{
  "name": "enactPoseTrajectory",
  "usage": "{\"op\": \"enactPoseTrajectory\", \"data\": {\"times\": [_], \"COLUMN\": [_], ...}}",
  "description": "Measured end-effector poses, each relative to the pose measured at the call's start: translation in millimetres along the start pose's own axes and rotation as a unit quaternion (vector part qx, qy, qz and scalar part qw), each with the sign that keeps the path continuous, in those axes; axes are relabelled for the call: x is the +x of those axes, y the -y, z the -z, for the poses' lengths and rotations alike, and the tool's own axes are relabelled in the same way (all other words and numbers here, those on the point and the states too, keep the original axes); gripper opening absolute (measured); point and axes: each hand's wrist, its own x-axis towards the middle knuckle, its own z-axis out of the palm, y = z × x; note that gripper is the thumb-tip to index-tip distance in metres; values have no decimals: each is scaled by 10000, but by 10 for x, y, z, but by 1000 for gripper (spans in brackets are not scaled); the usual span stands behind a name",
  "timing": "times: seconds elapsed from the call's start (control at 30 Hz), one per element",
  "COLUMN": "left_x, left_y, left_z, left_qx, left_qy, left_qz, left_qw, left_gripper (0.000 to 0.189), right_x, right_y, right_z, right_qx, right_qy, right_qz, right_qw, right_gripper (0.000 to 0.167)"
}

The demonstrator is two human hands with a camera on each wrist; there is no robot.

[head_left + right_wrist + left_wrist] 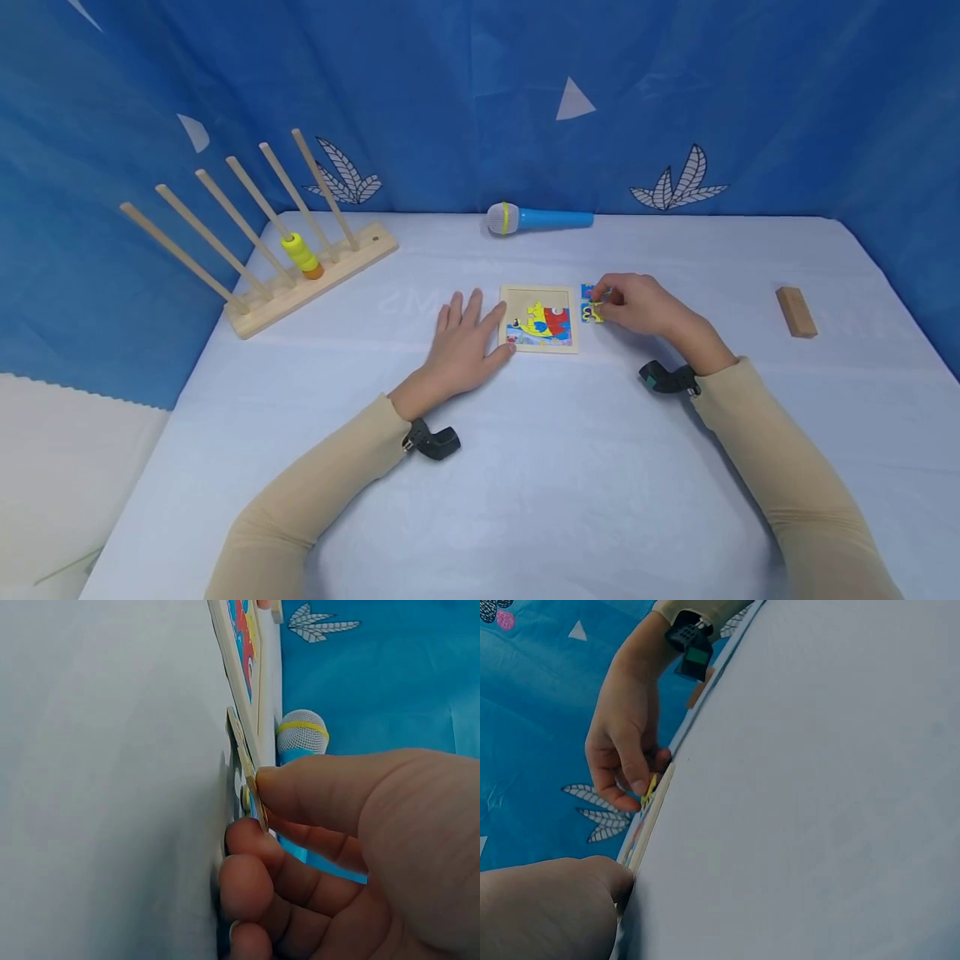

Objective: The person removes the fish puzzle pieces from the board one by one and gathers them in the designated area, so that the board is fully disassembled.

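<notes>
A shallow wooden puzzle frame [539, 350] lies mid-table, its lower part filled with joined yellow, red and blue pieces [551, 325]; bare wood shows along its top. My left hand [463, 350] lies flat at the frame's left side, fingers spread, with thumb and index finger touching its edge. Just right of the frame, my right hand [645, 307] pinches a puzzle piece [259, 804] between thumb and fingertips. Blue-and-yellow loose pieces [587, 313] lie beneath those fingers, partly hidden by them. In the left wrist view, a yellow piece [652, 784] shows at the right fingertips.
A wooden peg stand [258, 318] with yellow and orange beads [301, 254] on one peg stands at the back left. A toy microphone [551, 219] lies along the back edge. On the right lies a wooden block [796, 312]. Blue cloth [480, 108] hangs behind the table.
</notes>
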Motion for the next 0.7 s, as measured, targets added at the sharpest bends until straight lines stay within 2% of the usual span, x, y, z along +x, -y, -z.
{"op": "enactPoseTrajectory", "data": {"times": [0.2, 0.47, 0.7], "left_x": [4, 6, 9], "left_y": [0, 2, -1], "left_z": [-3, 3, -12], "left_qx": [-8, -39, -5], "left_qy": [-17, -20, -25], "left_qz": [21, 30, 58], "left_qw": [10000, 10000, 10000], "left_gripper": [71, 70, 71], "right_x": [2, -14, -33], "right_y": [10, 33, 61], "right_z": [-6, 6, 11], "right_qx": [-93, -167, -254], "right_qy": [-60, -121, -91], "right_qz": [-174, -200, -195], "right_qw": [9998, 9996, 9994], "right_gripper": [19, 20, 32]}}
